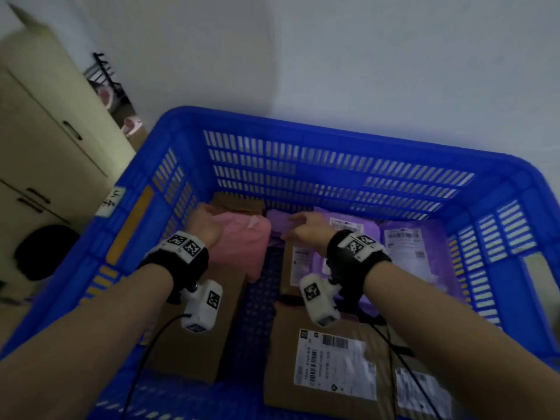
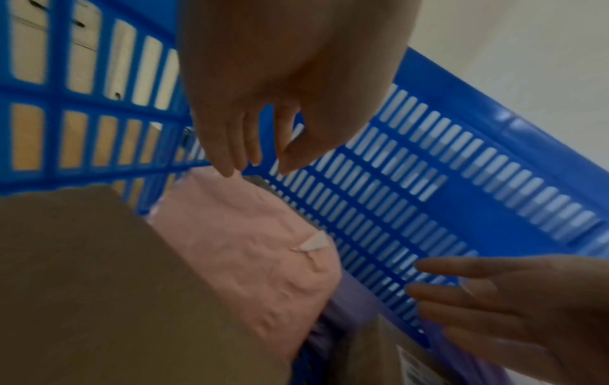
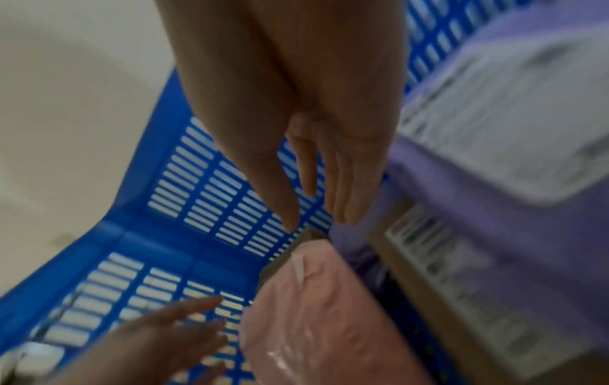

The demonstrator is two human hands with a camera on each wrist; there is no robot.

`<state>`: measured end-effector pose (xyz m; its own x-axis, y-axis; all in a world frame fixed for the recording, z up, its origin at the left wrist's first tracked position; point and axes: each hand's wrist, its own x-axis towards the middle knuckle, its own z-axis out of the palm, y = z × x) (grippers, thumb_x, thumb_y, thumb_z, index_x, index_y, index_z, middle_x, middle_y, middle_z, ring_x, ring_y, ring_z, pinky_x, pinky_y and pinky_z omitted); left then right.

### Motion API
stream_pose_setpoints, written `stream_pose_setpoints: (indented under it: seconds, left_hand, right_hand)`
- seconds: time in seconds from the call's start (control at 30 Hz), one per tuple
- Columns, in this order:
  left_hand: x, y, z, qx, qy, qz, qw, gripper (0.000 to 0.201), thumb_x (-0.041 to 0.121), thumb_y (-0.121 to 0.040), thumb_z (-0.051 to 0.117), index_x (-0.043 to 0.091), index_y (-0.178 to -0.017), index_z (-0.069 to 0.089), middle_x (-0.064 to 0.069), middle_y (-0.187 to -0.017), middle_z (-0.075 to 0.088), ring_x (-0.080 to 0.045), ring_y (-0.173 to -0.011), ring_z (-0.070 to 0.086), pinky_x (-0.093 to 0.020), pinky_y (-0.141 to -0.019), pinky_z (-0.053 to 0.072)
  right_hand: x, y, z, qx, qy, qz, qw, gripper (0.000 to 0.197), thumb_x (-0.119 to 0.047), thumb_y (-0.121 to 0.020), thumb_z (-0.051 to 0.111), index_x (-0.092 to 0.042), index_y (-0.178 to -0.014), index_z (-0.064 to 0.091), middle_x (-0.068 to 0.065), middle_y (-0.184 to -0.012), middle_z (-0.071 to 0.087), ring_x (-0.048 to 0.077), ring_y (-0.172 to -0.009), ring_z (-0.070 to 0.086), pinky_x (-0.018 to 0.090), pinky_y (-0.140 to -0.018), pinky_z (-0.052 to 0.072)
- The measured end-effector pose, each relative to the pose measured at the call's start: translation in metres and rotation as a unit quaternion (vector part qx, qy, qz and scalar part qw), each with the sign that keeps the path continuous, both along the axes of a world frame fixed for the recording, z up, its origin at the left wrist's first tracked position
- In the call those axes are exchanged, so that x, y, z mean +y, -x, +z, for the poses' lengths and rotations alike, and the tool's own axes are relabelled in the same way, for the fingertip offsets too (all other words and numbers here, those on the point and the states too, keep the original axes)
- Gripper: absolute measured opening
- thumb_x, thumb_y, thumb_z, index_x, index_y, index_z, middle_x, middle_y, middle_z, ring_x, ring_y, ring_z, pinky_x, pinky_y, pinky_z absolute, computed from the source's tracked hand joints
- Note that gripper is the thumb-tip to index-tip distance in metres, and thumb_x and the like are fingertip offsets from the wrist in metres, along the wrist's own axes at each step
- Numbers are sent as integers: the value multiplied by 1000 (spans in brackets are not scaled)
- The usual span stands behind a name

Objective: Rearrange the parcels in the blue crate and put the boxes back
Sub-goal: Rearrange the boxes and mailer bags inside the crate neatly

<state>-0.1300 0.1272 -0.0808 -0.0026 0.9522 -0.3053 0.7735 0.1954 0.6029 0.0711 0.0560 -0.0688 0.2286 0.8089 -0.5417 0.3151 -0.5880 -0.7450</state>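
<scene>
The blue crate [image 1: 333,131] holds a pink soft parcel [image 1: 242,244] at its back left, lying on a plain cardboard box [image 1: 197,338]. Purple parcels [image 1: 409,262] with white labels fill the back right. A labelled cardboard box [image 1: 327,368] lies at the front. My left hand [image 1: 206,222] hangs over the pink parcel's [image 2: 250,247] far edge, its fingertips [image 2: 230,169] loose and empty. My right hand [image 1: 300,225] reaches in beside it with straight fingers [image 3: 342,208], over the gap between the pink parcel [image 3: 323,325] and a purple parcel [image 3: 478,169].
A small cardboard box [image 1: 236,201] stands against the crate's back wall behind the pink parcel. A cream cabinet [image 1: 45,140] and a black object [image 1: 45,250] are left of the crate. A handwritten tag [image 1: 110,201] sits on the left rim.
</scene>
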Motion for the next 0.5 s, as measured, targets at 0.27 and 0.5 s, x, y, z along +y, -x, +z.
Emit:
stream_pose_setpoints:
  seconds: [0.27, 0.5]
  left_hand:
    - [18, 21, -29, 29, 120, 38, 992, 47, 3, -89, 52, -9, -134, 42, -28, -136, 48, -41, -126, 47, -42, -104, 38]
    - [31, 15, -39, 68, 167, 37, 983, 45, 11, -94, 45, -8, -135, 42, -26, -136, 49, -38, -124, 49, -42, -103, 42]
  right_hand:
    - [35, 33, -32, 115, 137, -61, 982, 44, 6, -87, 56, 5, -130, 47, 9, -83, 55, 22, -88, 53, 33, -79, 49]
    - [51, 46, -58, 123, 113, -98, 981, 18, -5, -87, 61, -1, -105, 61, 19, -102, 64, 27, -77, 64, 47, -80, 57]
